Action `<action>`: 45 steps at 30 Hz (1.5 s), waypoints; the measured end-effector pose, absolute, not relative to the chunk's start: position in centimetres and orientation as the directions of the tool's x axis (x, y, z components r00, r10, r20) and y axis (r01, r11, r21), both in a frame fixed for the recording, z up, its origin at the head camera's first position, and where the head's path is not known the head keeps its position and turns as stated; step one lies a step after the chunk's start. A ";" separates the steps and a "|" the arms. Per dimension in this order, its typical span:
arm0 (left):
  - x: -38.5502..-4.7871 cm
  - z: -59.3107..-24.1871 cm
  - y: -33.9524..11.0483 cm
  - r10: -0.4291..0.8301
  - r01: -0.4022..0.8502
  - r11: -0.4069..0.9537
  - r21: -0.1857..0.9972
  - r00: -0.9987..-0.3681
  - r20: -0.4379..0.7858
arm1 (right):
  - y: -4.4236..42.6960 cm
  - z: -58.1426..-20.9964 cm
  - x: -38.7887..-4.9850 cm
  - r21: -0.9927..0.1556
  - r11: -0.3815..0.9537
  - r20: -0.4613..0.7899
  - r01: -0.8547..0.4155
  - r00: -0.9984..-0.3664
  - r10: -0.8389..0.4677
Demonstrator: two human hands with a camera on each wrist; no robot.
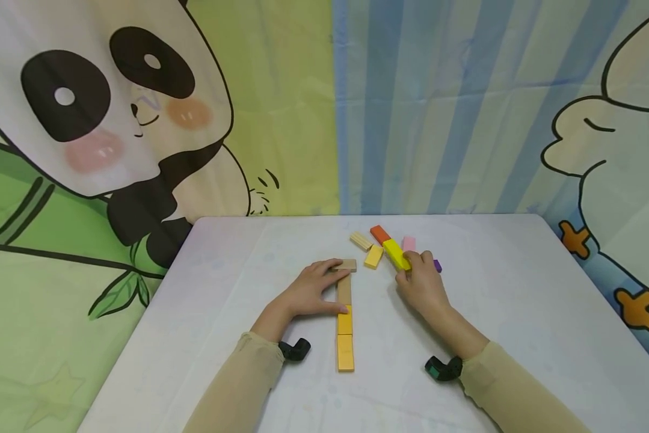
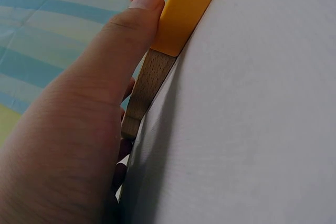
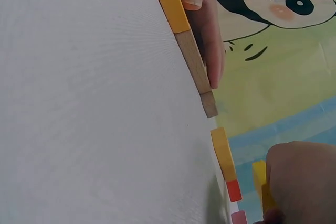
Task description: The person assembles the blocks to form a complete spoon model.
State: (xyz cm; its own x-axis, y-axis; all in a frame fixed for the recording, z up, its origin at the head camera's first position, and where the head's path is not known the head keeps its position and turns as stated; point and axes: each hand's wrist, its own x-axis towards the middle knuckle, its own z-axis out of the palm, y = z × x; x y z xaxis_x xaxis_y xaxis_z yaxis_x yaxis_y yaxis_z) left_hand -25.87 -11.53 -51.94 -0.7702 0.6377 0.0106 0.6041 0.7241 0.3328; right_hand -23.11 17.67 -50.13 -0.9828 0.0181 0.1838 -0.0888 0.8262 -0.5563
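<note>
A straight row of wooden blocks lies in the head view, with two orange-yellow blocks (image 1: 345, 352) at the near end and a plain wood block (image 1: 344, 291) beyond them. Across the far end sits a second plain block (image 1: 349, 264). My left hand (image 1: 312, 292) rests along the row's left side, its extended thumb touching an orange-yellow block (image 2: 181, 14) and its fingers on the plain blocks. To the right, my right hand (image 1: 424, 286) grips a bright yellow block (image 1: 396, 254) by its near end. The right fingertips are partly hidden in the right wrist view.
Around the yellow block lie a red-orange block (image 1: 379, 233), a pink block (image 1: 408, 243), a short yellow block (image 1: 373, 257), a ridged pale wood piece (image 1: 361, 241) and a purple block (image 1: 437, 266). A printed curtain (image 1: 443, 108) hangs behind the white table (image 1: 221, 252).
</note>
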 end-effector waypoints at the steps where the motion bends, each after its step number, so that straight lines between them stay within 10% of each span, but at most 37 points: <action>1: -25.9 -52.0 -11.5 0.637 0.604 0.724 0.333 -0.771 0.013 | 17.6 -50.0 -23.1 -0.563 0.821 0.193 -0.098 -0.981 0.015; 25: -25.7 -51.7 -11.6 0.642 0.615 0.712 0.339 -0.766 0.040 | 10.9 -50.3 -25.4 -0.800 0.585 0.095 -0.135 -0.991 -0.098; 45: -25.6 -51.5 -11.5 0.637 0.603 0.726 0.332 -0.771 0.007 | 12.6 -50.6 -29.0 -0.623 0.737 0.168 -0.263 -0.965 -0.202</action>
State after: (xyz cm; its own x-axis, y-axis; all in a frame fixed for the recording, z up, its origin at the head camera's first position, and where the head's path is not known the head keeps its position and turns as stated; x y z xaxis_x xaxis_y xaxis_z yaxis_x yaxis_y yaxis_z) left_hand -25.59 -11.54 -51.53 -0.7711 0.6367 0.0074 0.6025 0.7258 0.3318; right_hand -29.00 12.56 -50.63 -0.9649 -0.2019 0.1677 -0.2625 0.7368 -0.6231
